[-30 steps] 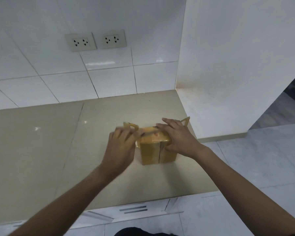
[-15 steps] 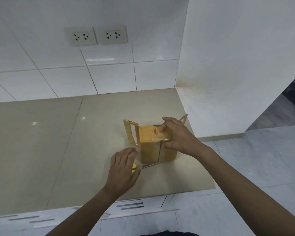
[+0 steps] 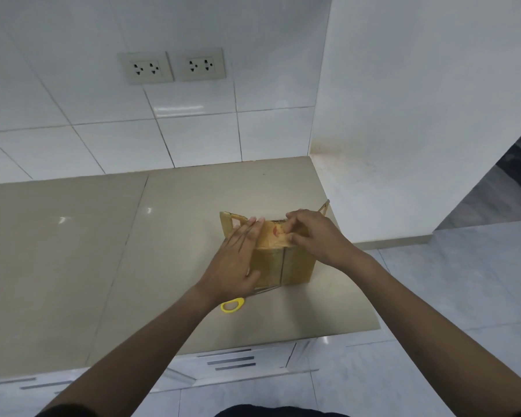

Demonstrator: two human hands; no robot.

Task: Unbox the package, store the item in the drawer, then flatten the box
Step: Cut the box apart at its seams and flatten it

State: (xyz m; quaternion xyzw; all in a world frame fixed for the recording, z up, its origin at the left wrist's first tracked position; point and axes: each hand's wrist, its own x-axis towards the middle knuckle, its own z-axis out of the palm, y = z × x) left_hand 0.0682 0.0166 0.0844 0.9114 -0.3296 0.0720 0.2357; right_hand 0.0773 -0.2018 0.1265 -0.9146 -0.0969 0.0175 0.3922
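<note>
A small brown cardboard box [image 3: 297, 263] stands on the beige countertop [image 3: 103, 251] near its right end. Its side flaps stand up at the left [image 3: 226, 224] and at the right [image 3: 324, 205]. The near top flap, with a red mark, is bent up between my hands. My left hand [image 3: 238, 260] lies on the box's left front, fingers stretched up along that flap. My right hand [image 3: 316, 236] pinches the flap's right part at the top. What is inside the box is hidden.
Scissors with a yellow handle [image 3: 232, 305] lie on the counter just in front of the box, partly under my left wrist. White drawer fronts with dark handle slots [image 3: 232, 361] sit below the counter's front edge. A white wall [image 3: 403, 115] bounds the counter's right side.
My left hand left the scissors on the counter and came back up to the box's left front. My right hand stayed on the top of the box.
</note>
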